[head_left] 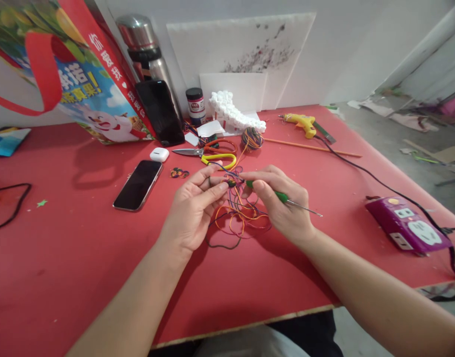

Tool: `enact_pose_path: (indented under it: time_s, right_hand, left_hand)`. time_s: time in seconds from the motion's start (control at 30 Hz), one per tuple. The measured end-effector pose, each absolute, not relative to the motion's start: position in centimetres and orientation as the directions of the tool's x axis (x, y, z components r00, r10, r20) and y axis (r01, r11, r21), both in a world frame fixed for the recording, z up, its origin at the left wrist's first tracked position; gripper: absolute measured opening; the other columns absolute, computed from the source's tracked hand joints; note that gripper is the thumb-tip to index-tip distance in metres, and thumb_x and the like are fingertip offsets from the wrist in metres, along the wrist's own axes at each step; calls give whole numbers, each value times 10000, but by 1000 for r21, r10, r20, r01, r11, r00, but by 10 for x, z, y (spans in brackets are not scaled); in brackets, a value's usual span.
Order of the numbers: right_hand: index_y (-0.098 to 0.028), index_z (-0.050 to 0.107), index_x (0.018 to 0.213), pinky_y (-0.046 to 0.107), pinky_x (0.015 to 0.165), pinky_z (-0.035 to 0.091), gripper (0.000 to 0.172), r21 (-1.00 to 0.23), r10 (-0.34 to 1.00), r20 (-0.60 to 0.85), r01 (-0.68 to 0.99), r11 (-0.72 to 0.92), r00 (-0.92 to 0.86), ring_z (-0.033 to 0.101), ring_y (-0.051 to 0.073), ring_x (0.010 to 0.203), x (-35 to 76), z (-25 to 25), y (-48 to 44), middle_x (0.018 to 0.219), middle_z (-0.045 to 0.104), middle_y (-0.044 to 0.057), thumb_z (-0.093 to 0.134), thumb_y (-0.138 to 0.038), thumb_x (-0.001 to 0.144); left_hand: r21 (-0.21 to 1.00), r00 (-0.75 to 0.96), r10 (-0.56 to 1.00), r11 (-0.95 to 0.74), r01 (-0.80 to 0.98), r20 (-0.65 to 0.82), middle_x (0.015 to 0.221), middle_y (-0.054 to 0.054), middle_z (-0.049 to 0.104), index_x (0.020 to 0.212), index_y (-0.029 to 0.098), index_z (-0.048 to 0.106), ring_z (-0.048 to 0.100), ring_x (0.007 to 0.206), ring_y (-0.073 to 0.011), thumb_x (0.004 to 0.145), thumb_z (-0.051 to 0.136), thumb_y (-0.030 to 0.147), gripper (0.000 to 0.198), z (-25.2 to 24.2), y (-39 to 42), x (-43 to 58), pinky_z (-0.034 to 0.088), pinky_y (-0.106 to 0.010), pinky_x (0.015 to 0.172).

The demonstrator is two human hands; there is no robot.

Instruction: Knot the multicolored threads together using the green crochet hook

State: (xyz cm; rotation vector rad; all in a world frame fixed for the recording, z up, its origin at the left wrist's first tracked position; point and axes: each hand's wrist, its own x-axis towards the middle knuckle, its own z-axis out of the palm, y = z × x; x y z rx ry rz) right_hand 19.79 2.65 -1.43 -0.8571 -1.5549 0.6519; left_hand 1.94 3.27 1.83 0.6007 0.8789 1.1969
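Near the middle of the red table, my left hand pinches a small piece of multicoloured crochet work between thumb and fingers, and a strand of yarn runs over its index finger. My right hand is closed on a green-handled crochet hook; one metal end points to the lower right, the other end is by the crochet piece, too small to make out. Loose multicoloured yarn lies in loops on the table under both hands. Behind them sits a multicoloured yarn ball.
Scissors lie just beyond my hands. To the left are a phone, an earphone case and a big bag. A yellow glue gun, a wooden stick and a purple power block are at the right.
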Motion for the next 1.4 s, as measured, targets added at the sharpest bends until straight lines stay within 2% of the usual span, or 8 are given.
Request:
enact_pose_path:
  time_s: [0.37,0.47,0.63,0.83,1.0,1.13,1.3,1.4]
  right_hand:
    - [-257,788,1232,324,723,596,238,-831,844,531,146,537,-83,700,166,821,198,-16,26,971,732,56,639,-314,1054]
    - [-274,784,1255,331,757,620,258,-841,852,516,138,523,-88,698,168,841,198,-15,26,1031,740,62,629,-337,1058]
    - [-282,820,1185,329,761,638,215,-859,865,493,107,500,-88,710,168,823,195,-11,22,1005,759,57,675,-272,1026]
    - [-289,826,1133,309,741,637,237,-872,869,484,23,489,-102,723,170,870,191,-11,19,1021,751,46,744,-158,954]
    - [-283,808,1105,345,804,627,255,-845,842,528,28,533,-111,726,187,920,192,-11,20,1024,761,48,693,-104,966]
    - [-274,811,1068,354,825,609,230,-816,827,558,136,562,-71,714,191,908,196,-8,23,989,749,52,693,-108,962]
    - [-268,818,1059,334,800,594,230,-793,810,581,170,586,-81,709,177,876,198,-8,24,962,728,51,694,-99,965]
    - [-275,819,1083,331,803,601,253,-776,792,602,161,610,-102,714,173,867,198,-9,23,957,724,47,689,-90,969]
  left_hand:
    - [927,115,991,107,-359,-70,995,-7,722,1164,231,732,693,619,-118,760,854,108,439,14,28,26,565,-264,590]
    - [949,128,990,89,-304,-52,1048,-20,704,1295,279,713,717,630,-134,786,846,118,550,14,25,30,599,-285,594]
    - [961,125,990,92,-261,-61,852,31,660,1507,352,596,711,622,-150,754,892,123,840,15,21,32,645,-294,642]
    - [970,120,992,69,-232,-41,767,50,638,1539,331,575,666,621,-133,726,898,108,902,18,20,32,628,-247,616]
    - [995,115,993,46,-92,-35,977,-43,747,1323,285,754,716,923,-218,723,909,138,637,15,23,27,629,-265,688]
    - [973,83,981,-186,137,176,1287,-89,711,1154,282,835,676,1196,-280,762,906,204,405,11,29,17,631,-273,763]
    - [840,72,951,-300,452,301,1382,-150,687,1081,236,864,712,1130,-303,817,878,313,275,4,33,8,653,-347,792]
    - [787,146,918,-391,476,368,1432,-156,684,1068,212,857,752,1080,-287,882,809,302,212,2,32,7,678,-391,804]
